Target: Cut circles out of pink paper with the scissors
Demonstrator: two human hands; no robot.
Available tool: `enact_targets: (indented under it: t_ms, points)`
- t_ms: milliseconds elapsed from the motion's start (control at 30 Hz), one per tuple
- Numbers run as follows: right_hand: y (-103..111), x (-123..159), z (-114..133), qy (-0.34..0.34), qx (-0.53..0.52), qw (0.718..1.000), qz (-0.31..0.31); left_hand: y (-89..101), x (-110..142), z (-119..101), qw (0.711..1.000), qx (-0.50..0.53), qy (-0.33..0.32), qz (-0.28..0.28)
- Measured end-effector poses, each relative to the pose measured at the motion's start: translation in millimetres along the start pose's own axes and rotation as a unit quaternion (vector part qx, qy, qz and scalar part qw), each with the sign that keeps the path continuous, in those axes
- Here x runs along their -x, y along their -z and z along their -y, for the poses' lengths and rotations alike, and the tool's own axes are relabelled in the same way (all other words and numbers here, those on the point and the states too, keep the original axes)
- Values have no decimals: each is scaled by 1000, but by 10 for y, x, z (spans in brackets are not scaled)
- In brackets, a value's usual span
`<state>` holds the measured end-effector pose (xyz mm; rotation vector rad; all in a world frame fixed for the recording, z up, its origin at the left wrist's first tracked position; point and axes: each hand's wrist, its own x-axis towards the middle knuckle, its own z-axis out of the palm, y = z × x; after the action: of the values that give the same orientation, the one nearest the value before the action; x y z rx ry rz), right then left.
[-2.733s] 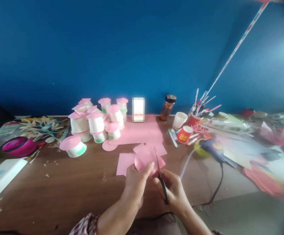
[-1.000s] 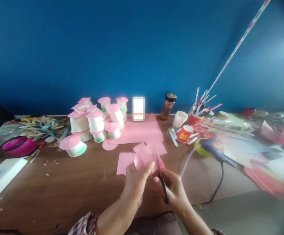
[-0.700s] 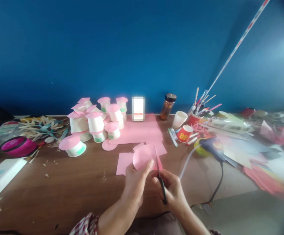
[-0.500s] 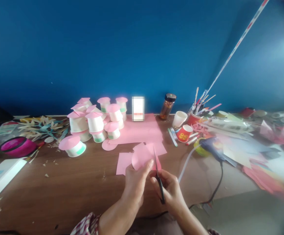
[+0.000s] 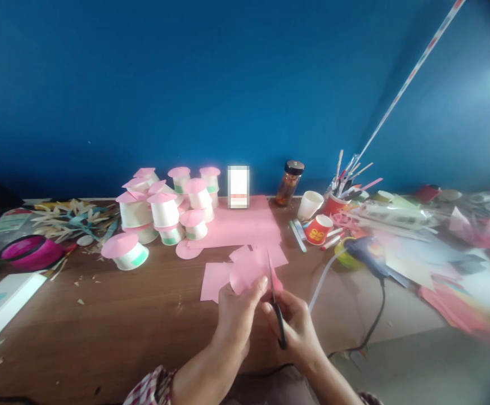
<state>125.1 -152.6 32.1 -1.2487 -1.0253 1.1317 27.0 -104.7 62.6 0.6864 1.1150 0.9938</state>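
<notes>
My left hand [image 5: 237, 315] pinches a piece of pink paper [image 5: 247, 273] whose left edge is rounded. Black-handled scissors [image 5: 279, 320] are gripped in my right hand [image 5: 297, 323], their blades pointing away from me along the paper's right side. A pink strip of the paper hangs to the right of the blades. Whether the blades are fully closed is too small to tell. Under and behind the held piece lie pink paper offcuts [image 5: 213, 281]. A pink paper disc [image 5: 188, 250] rests on the table just beyond, to the left.
Stacked white cups with pink paper tops [image 5: 164, 211] stand at the back left. A large pink sheet [image 5: 240, 225] lies behind my hands. To the right are a jar [image 5: 290, 184], a white cup [image 5: 310, 206], a red cup [image 5: 318, 229] and a glue gun [image 5: 365, 253]. A power strip [image 5: 4, 306] sits left.
Small shifts of both hands turn the paper slightly. The scissors moved a little left, then back right. The pink strip right of the blades now looks smaller and more curled.
</notes>
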Motion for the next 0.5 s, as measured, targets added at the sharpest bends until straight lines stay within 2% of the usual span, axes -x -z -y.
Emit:
enact_targets:
  t_ms: [500]
  points:
    - [58,6,-31,16,28,999,9,53,-67,12,1000,-1,1,23]
